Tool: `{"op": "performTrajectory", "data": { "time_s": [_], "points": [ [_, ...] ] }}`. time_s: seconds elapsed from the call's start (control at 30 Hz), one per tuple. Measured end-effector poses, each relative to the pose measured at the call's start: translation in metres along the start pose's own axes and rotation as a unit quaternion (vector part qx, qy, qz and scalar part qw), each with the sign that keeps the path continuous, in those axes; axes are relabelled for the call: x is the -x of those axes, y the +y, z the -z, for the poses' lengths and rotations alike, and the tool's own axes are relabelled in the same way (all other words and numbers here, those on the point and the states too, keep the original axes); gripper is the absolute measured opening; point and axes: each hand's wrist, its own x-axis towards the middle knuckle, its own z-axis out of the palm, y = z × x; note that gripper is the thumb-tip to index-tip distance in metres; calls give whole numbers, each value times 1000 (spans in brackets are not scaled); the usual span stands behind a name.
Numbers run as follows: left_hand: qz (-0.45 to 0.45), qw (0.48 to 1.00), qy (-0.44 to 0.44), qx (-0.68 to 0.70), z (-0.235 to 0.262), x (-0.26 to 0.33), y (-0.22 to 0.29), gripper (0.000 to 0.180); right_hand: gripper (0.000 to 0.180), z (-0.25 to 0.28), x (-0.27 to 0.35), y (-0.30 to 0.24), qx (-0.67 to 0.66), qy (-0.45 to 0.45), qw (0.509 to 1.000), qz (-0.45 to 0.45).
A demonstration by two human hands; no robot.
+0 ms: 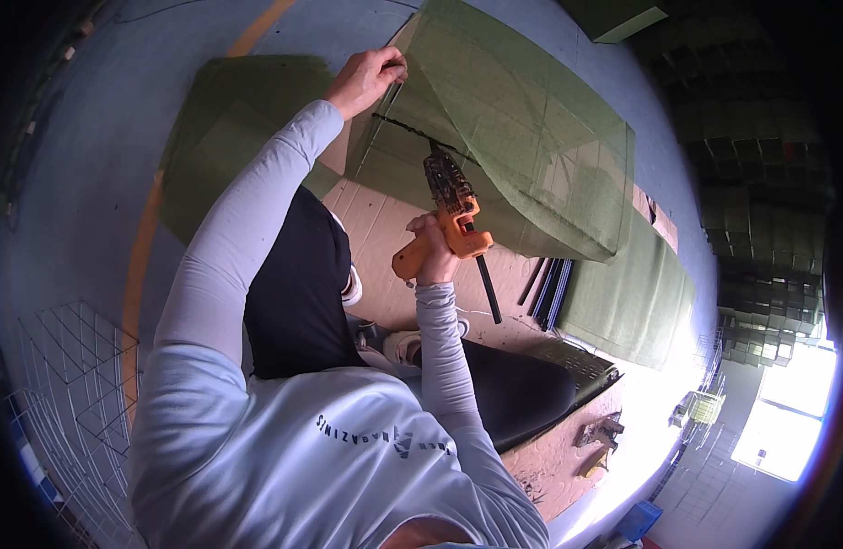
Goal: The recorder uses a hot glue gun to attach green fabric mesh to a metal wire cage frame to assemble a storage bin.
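My right hand (437, 265) grips an orange hot glue gun (460, 224) by its handle. Dark residue crusts the gun's front, and a black glue stick (490, 291) juts from its back. The nozzle touches or nearly touches a dark line (414, 129) on green mesh. My left hand (366, 82) is closed in a pinch at the near left edge of the green mesh piece (522, 101), by a thin wire. This mesh stands up like a box or folded cover; part of it is see-through.
Cardboard (385, 247) lies under the work between my legs. Several black glue sticks (551, 291) rest at the right, beside more green mesh (622, 306). Another mesh sheet (243, 133) spreads on the left floor. Wire frames (74, 357) stand lower left; a yellow-handled dirty tool (597, 457) lies lower right.
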Motion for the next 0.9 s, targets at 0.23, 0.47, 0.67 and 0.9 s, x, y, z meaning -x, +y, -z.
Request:
{"op": "performTrajectory", "data": {
  "time_s": [0.23, 0.47, 0.67, 0.9],
  "points": [
    [2, 1000, -3, -7, 1, -1, -1, 11, 20, 0, 0, 0, 22, -11, 1000, 3],
    [2, 1000, 5, -6, 0, -1, 1, 11, 18, 7, 2, 0, 17, 10, 1000, 8],
    [5, 1000, 7, -5, -3, -1, 1, 11, 16, -8, -3, 2, -7, -14, 1000, -2],
    [-13, 999, 36, 22, -4, 0, -2, 11, 12, -13, -1, -6, -3, -6, 1000, -18]
  ]
}}
